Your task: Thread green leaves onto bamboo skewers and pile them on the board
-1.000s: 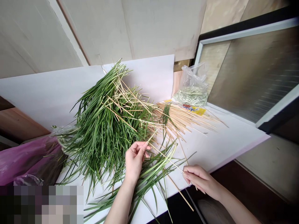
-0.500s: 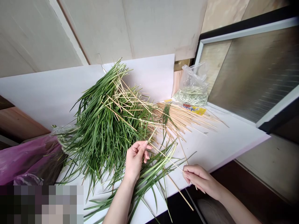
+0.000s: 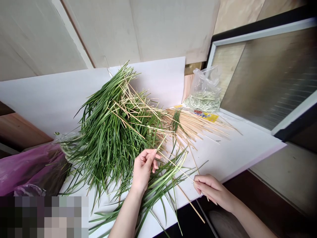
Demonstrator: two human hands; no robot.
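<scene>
A thin bamboo skewer [image 3: 182,171] runs slantwise between my two hands. My left hand [image 3: 143,168] pinches a pale chive stem [image 3: 161,142] between thumb and forefinger, at the skewer's far end; whether the tip goes through the stem I cannot tell. Near the table's front edge, the fingers of my right hand [image 3: 210,189] are closed on the skewer's other end. Beneath both hands lies a loose bunch of chives [image 3: 163,180], its pale ends to the right. A large heap of chives [image 3: 109,132] rises behind my left hand, with several skewers strewn over it.
Many bamboo skewers [image 3: 190,124] are spread behind the hands, partly on a yellow wrapper [image 3: 210,117]. A clear bag [image 3: 204,96] with pale green strips stands at the back right. Purple plastic [image 3: 29,168] lies at the left. One loose skewer [image 3: 190,201] overhangs the white table's [image 3: 237,153] front edge.
</scene>
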